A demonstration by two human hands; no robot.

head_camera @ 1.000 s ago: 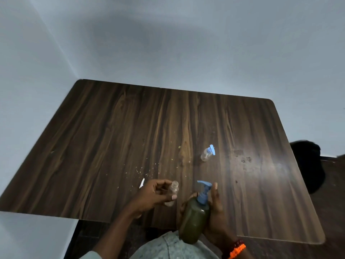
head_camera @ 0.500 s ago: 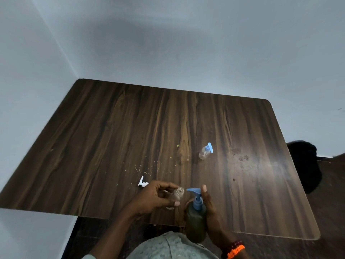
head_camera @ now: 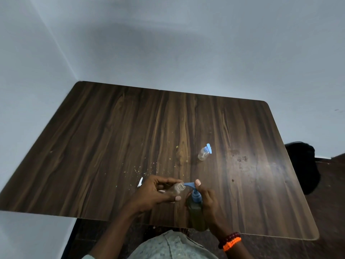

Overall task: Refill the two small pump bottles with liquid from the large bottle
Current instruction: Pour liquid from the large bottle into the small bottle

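Nearest to me, my right hand (head_camera: pixel 206 202) wraps around the large bottle (head_camera: pixel 197 215), a dark olive one standing at the near edge of the table (head_camera: pixel 112 137), its lower part reaching past that edge toward my lap. My fingers curl round its neck and shoulder, and my forefinger lies on top of the blue pump head (head_camera: pixel 192 186), whose spout points left. On that wrist I wear a dark bead bracelet (head_camera: pixel 229 238) and an orange cord band (head_camera: pixel 232 244) beside it. Just left of the pump, my left hand (head_camera: pixel 156 193) holds one small bottle (head_camera: pixel 177 189), clear and uncapped, tilted so its open mouth faces right and sits right at the tip of the spout; my thumb is under it and my fingers curve over the top (I cannot tell whether any liquid is in it). A small white piece (head_camera: pixel 140 182) lies on the wood just left of my left hand, partly hidden by it. A little farther on, pale crumbs (head_camera: pixel 138 170) are scattered across the dark grain. Beyond them, to the right of centre, the second small bottle (head_camera: pixel 204 153) stands well apart from my hands, clear, with its blue pump top on. Off the table's right side, a black shape (head_camera: pixel 302 165) sits on the floor.
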